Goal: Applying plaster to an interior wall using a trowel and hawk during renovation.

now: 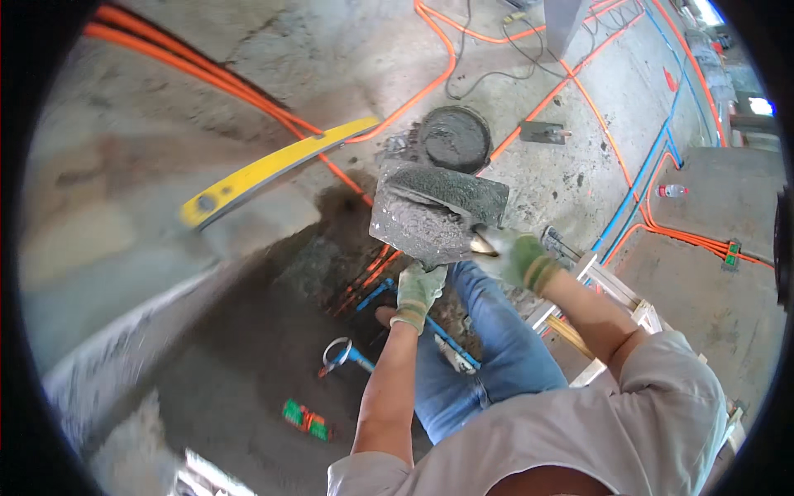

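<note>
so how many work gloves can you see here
2. One green work glove is on the left hand, under the mortar board. The other is on the right hand, gripping the trowel at the board's right edge. No spare gloves show, though some may be hidden.

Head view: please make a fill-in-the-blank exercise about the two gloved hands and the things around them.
1. The left hand supports the flat grey mortar board from ____.
2. The long spirit level leaning on the grey wall is ____ in colour.
3. The round black bucket on the floor holds grey ____.
4. Both hands, the right hand too, wear ____.

Missing words: below; yellow; mortar; gloves
</note>
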`<state>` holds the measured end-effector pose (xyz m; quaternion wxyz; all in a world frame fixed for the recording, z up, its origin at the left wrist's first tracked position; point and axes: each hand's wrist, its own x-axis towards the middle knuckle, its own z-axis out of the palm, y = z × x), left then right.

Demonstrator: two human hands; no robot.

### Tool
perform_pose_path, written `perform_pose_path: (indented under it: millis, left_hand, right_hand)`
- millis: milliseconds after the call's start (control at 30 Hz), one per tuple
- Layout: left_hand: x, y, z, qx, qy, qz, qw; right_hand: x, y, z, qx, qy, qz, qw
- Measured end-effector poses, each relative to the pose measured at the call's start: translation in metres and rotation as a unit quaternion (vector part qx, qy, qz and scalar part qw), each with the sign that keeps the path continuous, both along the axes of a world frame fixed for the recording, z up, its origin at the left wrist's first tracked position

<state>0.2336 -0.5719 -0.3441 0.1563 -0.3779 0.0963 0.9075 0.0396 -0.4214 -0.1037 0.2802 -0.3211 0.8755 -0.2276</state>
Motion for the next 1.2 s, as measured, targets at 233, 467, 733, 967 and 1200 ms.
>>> perform_pose_path:
  millis: [233, 467, 733, 967, 1200]
  left_hand:
    - [0.044, 0.018, 0.298, -0.308, -0.138, 0.032, 0.941]
    - [0.088, -0.003, 0.421, -0.385, -0.164, 0.133, 0.898]
    - [0.114, -0.046, 0.528, -0.464, -0.123, 0.219, 0.849]
    - [0.122, -0.041, 0.550, -0.496, -0.143, 0.231, 0.824]
    - [0.168, -0.067, 0.545, -0.499, -0.132, 0.290, 0.806]
  right_hand:
    - [0.114, 0.004, 0.135, -0.012, 0.011, -0.071, 0.997]
    - [0.100, -0.040, 0.205, -0.264, 0.210, 0.257, 0.905]
    - [-0.006, -0.080, 0.299, -0.256, 0.312, 0.461, 0.791]
    - [0.028, -0.176, 0.306, -0.308, 0.383, 0.446, 0.748]
    - [0.078, -0.214, 0.299, -0.385, 0.393, 0.377, 0.745]
